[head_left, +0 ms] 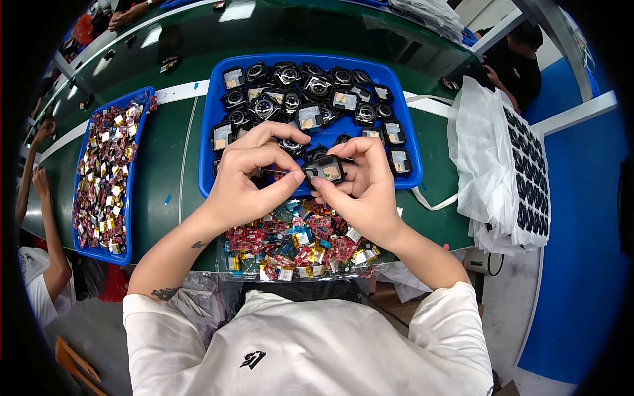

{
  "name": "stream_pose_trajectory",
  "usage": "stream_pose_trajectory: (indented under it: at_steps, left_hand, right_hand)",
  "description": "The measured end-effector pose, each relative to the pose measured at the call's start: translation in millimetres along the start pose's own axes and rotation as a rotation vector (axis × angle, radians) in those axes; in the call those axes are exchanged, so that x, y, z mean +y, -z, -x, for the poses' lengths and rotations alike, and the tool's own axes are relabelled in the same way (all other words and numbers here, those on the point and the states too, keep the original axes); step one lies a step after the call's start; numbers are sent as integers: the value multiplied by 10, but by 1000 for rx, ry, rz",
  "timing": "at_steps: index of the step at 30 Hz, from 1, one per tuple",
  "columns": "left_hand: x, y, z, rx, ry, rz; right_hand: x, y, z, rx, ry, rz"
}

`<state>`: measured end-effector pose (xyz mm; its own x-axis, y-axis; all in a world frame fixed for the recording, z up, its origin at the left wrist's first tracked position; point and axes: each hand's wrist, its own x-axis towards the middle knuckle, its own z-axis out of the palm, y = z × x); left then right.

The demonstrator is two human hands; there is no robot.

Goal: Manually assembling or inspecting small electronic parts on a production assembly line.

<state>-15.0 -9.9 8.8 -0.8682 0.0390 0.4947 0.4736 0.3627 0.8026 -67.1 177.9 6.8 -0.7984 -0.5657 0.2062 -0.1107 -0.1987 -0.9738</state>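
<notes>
Both my hands meet over the near edge of a blue tray [210, 142] on a green bench. My right hand [362, 188] pinches a small black square housing [325, 169] with a tan inner face. My left hand [249, 177] touches the same housing with its thumb tip, its fingers curled above it. The tray holds several similar black housings [310, 89], some with round lenses and some with tan faces. Just below my hands lies a clear tray [300, 247] heaped with small red, blue and yellow wrapped parts.
A second blue tray [82, 158] full of small red and yellow parts sits at the left. White plastic sheets [489, 165] with rows of black squares lie at the right. Another person's arms [43, 218] reach in at far left; someone in black [518, 63] sits far right.
</notes>
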Motion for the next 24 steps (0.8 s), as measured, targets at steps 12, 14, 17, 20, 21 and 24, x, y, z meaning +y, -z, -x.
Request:
stream_pose_trajectory:
  at_steps: [12,14,17,20,21,24]
  left_hand:
    - [-27,-42,18,-15,69,-8]
    - [-23,-45,16,-26,99,17]
    - [-22,-53,9,-37,73,13]
    - [-16,-53,15,-33,84,29]
    - [-18,-56,21,-30,74,26]
    - [-37,-49,12,-32,66,25]
  right_hand:
    - [42,-3,66,-93,35,172]
    - [37,-7,67,-92,28,177]
    - [39,-17,59,-84,55,189]
    - [50,-18,60,-91,89,206]
    - [69,-13,66,-91,97,200]
    - [77,-18,42,-85,107,203]
